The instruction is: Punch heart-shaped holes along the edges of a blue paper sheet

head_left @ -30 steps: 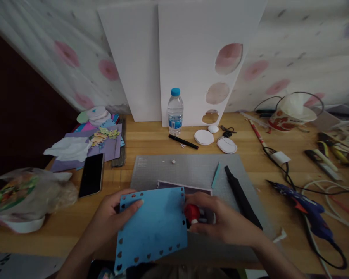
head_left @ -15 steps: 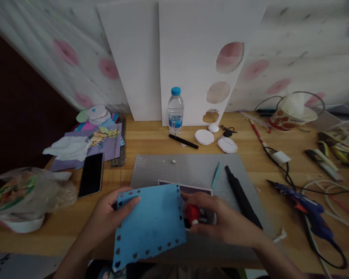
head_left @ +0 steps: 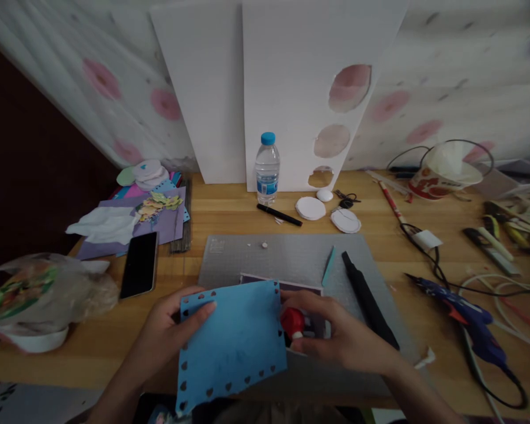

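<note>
No readable text, bottle label [head_left: 267, 186] blurred, lettering [head_left: 2, 396] on lower-left sheet [head_left: 57, 403] unclear

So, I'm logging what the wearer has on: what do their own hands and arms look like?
The left hand and right hand are ungloved, and both forearms are bare as far as they show, with no sleeve in view. I see no watch, bracelet or ring, though parts of the hands are hidden.

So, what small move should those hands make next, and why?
Perhaps squeeze the red tool: the right hand holds it at the right edge of the blue sheet, whose left and bottom edges show heart-shaped holes.
</note>
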Available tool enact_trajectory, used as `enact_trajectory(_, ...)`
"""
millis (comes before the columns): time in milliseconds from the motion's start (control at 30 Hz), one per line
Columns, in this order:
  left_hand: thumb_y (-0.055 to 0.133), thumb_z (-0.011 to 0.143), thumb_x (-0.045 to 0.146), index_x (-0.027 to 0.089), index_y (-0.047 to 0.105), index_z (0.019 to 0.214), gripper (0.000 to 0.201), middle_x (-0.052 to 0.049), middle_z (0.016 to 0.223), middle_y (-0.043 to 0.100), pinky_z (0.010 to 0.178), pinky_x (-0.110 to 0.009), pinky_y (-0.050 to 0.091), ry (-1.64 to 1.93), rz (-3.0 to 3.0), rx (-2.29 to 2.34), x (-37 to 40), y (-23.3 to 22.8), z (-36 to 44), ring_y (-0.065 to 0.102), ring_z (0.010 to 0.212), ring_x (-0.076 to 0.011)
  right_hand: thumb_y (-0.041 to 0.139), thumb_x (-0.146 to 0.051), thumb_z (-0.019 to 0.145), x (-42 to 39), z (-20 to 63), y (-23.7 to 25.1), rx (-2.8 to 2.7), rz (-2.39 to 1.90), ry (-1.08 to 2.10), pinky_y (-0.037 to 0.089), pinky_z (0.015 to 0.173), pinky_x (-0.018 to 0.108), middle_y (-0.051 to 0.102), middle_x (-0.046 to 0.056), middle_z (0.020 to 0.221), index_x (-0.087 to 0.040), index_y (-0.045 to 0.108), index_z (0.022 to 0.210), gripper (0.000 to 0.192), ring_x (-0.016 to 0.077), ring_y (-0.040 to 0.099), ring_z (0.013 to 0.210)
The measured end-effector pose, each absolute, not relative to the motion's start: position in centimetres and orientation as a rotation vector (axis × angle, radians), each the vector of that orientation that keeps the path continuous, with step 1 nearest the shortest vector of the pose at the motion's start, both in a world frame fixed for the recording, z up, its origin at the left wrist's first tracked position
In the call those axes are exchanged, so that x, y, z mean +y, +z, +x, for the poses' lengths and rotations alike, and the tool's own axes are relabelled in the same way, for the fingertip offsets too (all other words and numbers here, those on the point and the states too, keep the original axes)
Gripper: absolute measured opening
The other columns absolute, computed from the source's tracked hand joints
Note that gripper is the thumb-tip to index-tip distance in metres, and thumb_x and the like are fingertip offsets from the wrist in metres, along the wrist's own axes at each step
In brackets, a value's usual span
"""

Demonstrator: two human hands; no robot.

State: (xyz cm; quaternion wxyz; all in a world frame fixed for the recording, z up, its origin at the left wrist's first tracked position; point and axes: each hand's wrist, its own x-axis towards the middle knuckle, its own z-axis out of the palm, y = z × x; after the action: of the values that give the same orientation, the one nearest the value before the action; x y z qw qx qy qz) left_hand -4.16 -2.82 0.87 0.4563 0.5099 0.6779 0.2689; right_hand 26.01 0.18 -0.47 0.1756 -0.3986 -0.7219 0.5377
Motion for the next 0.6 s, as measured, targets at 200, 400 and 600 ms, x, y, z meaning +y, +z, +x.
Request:
enact_trajectory(200,0.068,0.079,0.049,0.023,0.069,0.093,0.030,-0.002,0.091,0.069,0.063,-0.021,0.052,0.651,1.244,1.713,-2.5,0.8,-4.4,0.066,0.080,-0.0189,0.073,-0.036,0.079,-0.1,26.1,-0.2,-2.008,-1.129,1.530,0.044,0.102,0.041,0.059,0.009,0.134,-0.025,0.066,0.114,0.038,0.0274,0.053,0.124)
enact_trajectory(400,0.067,0.078,0.051,0.021,0.069,0.090,0.031,-0.002,0.087,0.069,0.061,-0.021,0.052,0.660,1.230,1.735,-2.5,0.9,-4.7,0.065,0.077,-0.0187,0.071,-0.035,0.081,0.4,26.2,0.3,-2.007,-1.070,1.583,0.041,0.104,0.042,0.060,0.009,0.133,-0.023,0.065,0.111,0.033,0.0274,0.049,0.129)
enact_trajectory(600,0.070,0.074,0.048,0.021,0.069,0.090,0.031,-0.003,0.089,0.070,0.063,-0.023,0.052,0.750,1.215,1.719,-3.0,0.6,-4.0,0.066,0.080,-0.0208,0.072,-0.035,0.080,0.2,25.7,-0.8,-1.918,-1.054,1.611,0.040,0.103,0.041,0.053,0.010,0.136,-0.023,0.063,0.109,0.032,0.0268,0.049,0.125)
